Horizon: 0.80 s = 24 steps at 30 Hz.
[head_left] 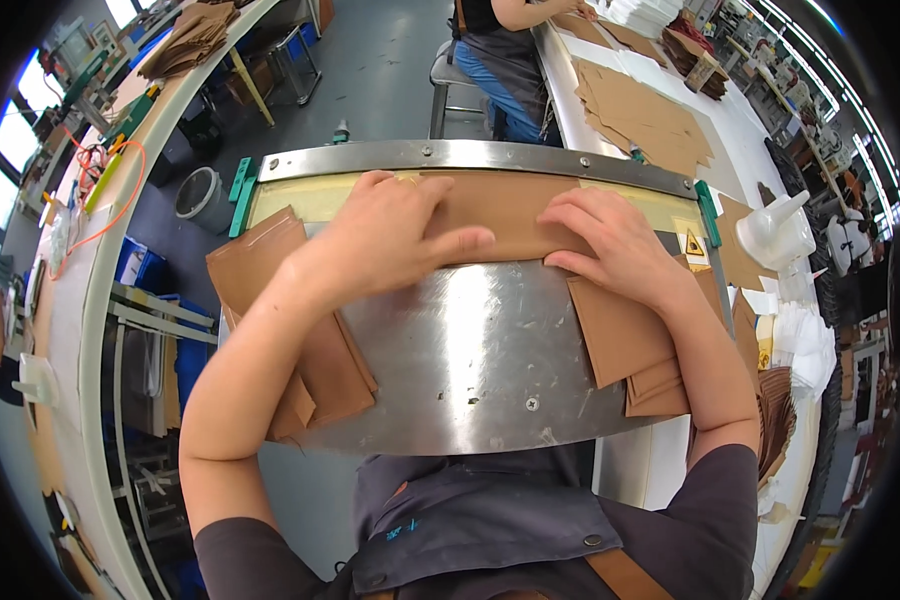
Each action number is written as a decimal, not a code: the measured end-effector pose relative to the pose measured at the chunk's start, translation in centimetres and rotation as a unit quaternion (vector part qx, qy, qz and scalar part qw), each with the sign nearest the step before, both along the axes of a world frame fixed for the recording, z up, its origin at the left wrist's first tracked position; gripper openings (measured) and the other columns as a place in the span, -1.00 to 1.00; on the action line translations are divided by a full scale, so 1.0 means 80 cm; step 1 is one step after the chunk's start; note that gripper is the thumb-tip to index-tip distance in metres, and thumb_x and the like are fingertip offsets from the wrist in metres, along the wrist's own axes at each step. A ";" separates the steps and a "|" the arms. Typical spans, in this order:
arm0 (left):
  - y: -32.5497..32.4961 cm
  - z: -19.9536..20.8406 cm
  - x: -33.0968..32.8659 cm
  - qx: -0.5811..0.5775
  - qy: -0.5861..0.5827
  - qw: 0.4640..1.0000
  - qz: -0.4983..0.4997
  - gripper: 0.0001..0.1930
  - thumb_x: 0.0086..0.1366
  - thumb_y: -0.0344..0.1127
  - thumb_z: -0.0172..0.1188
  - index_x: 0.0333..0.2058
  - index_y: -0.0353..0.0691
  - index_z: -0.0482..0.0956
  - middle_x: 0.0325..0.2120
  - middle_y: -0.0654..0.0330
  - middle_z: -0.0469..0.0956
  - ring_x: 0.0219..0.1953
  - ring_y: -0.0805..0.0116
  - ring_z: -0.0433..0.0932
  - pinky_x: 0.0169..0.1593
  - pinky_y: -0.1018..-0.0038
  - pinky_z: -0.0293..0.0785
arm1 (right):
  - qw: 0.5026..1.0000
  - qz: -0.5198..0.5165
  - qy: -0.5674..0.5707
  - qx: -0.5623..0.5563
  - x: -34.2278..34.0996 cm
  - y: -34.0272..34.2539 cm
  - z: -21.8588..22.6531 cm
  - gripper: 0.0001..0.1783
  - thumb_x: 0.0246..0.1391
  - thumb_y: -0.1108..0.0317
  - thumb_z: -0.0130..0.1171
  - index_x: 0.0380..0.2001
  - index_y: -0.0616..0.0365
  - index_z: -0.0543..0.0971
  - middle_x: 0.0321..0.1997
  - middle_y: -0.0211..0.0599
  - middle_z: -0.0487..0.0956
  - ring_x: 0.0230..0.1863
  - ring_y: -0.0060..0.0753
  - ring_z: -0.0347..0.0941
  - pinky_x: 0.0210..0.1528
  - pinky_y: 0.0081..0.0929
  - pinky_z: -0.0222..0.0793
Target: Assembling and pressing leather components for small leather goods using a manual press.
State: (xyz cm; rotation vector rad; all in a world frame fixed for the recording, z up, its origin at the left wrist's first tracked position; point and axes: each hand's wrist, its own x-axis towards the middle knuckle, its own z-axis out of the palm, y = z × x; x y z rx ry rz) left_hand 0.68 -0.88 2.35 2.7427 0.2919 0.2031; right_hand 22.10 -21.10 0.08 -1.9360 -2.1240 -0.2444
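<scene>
A flat brown leather-like piece (510,212) lies across the yellow feed strip at the far side of a steel-topped machine (460,350). On its left part rests my left hand (395,232), thumb stretched out along the near edge and fingers reaching toward the metal bar. My right hand (615,245) lies over the right end of the piece, fingers slightly bent and thumb apart from them. Brown pieces (315,370) are stacked on the steel top under my left forearm. Another stack (620,335) sits below my right hand, partly covered by that forearm.
A steel bar (480,157) with green end brackets (242,195) spans the far edge. A person (505,70) sits beyond it, by the right-hand table, which bears brown sheets (640,115) and a white bottle (775,232). A long bench (120,210) runs along the left.
</scene>
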 end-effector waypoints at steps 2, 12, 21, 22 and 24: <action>0.014 0.014 -0.004 -0.039 -0.035 0.998 0.032 -0.37 0.34 0.14 0.20 0.01 -0.44 0.57 -0.22 -0.11 0.65 -0.13 -0.02 0.62 0.09 0.16 0.43 | 0.998 0.033 0.045 -0.026 0.005 0.000 0.006 -0.62 0.07 0.13 0.34 -0.16 0.15 0.56 -0.11 -0.30 0.54 -0.05 -0.14 0.48 0.10 -0.21 0.38; 0.048 0.080 -0.044 0.121 0.276 0.926 0.229 -0.48 0.13 0.10 0.37 -0.63 -0.32 0.63 -0.73 0.12 0.59 -0.53 0.19 0.67 -0.31 0.28 0.61 | 0.944 -0.073 0.245 -0.209 0.033 -0.106 0.140 -0.63 -0.06 0.18 0.43 -0.20 0.15 0.68 -0.07 -0.21 0.65 0.08 -0.20 0.53 0.16 -0.28 0.36; 0.070 0.008 -0.095 0.062 0.167 0.974 0.143 -0.70 0.10 -0.26 0.29 -0.69 -0.37 0.64 -0.76 -0.01 0.54 -0.62 0.08 0.59 -0.36 0.27 0.54 | 0.989 -0.122 0.069 -0.055 0.011 -0.160 -0.026 -0.18 0.18 -0.30 0.14 0.36 -0.06 0.36 0.50 -0.16 0.23 0.53 0.01 0.04 0.51 0.11 -0.12; 0.072 0.005 -0.107 0.029 0.132 0.982 0.132 -0.71 0.14 -0.31 0.30 -0.67 -0.40 0.60 -0.78 0.01 0.53 -0.64 0.16 0.60 -0.40 0.30 0.52 | 0.990 -0.115 0.070 -0.037 0.008 -0.164 -0.026 -0.17 0.18 -0.31 0.13 0.36 -0.04 0.36 0.49 -0.15 0.24 0.53 0.00 0.04 0.51 0.11 -0.12; 0.072 0.020 -0.131 -0.139 0.123 0.968 0.166 -0.68 0.28 -0.33 0.26 -0.63 -0.34 0.52 -0.77 0.15 0.51 -0.64 0.39 0.59 -0.51 0.46 0.43 | 0.990 -0.110 0.087 -0.022 -0.004 -0.147 -0.029 -0.17 0.20 -0.33 0.10 0.35 -0.01 0.38 0.48 -0.11 0.24 0.53 0.01 0.03 0.52 0.08 -0.13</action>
